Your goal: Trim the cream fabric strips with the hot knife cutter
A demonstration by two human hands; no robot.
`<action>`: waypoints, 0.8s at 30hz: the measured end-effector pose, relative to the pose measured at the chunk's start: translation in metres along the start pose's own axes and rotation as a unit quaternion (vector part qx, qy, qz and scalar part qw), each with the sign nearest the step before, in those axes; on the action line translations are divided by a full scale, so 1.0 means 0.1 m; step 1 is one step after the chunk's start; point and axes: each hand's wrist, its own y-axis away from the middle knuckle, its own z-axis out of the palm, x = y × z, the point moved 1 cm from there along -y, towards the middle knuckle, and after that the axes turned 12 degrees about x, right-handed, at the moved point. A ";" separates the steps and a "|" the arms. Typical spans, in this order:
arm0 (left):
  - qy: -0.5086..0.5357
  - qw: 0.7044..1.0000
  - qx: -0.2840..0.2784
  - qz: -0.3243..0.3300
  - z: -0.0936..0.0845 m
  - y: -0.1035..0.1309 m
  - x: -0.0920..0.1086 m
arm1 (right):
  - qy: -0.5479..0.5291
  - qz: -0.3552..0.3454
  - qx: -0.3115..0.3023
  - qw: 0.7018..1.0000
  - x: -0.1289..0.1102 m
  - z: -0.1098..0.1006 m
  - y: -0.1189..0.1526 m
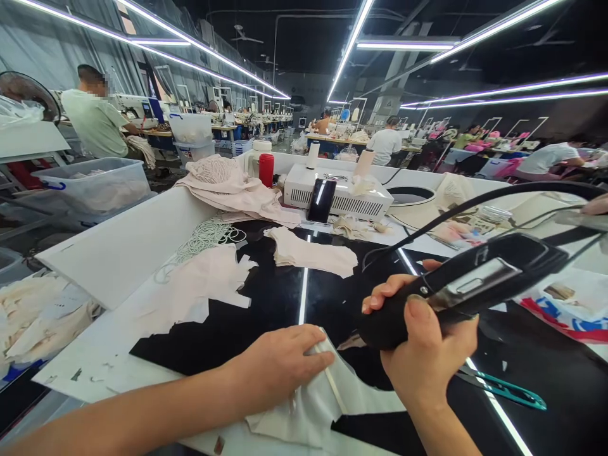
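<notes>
Black handheld tool is looming nearest the cam, tilting over the RH side of the glossy black work surface. R hand is gripping it, fingers wrapping round the body, thumb pressing on top. L hand is resting on pale cloth, bottom centre, fingers bending over its upper edge; can't tell if they're pinching or just pressing. Narrow cream strip is running down the cloth beside the fingertips. Teal-handled snips are lying R of the cloth, partly behind the R wrist.

Tips, IMO: L hand should be keeping the cloth flat, w/ even pressure & no creases; fingertips should be staying clear of the tool's nose; R wrist should be steadying the tool, w/ the cable hanging free of the work.

Hard to see: fingers are hiding part of the tool's body, so its exact type is staying unclear. Cable is arcing overhead & leaving the frame; can't tell if it's joining the tool. Blurry hand is poking in at the R edge, mostly cut off. L palm is covering some cloth.
</notes>
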 end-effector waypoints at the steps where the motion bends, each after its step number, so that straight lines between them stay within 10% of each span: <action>1: -0.003 1.000 0.001 0.001 0.00 0.00 0.00 | -0.001 0.000 0.001 1.000 -0.01 0.00 0.00; 24: 0.005 1.000 -0.007 0.014 -0.06 -0.03 -0.05 | -0.003 -0.005 -0.003 1.000 -0.01 -0.03 0.00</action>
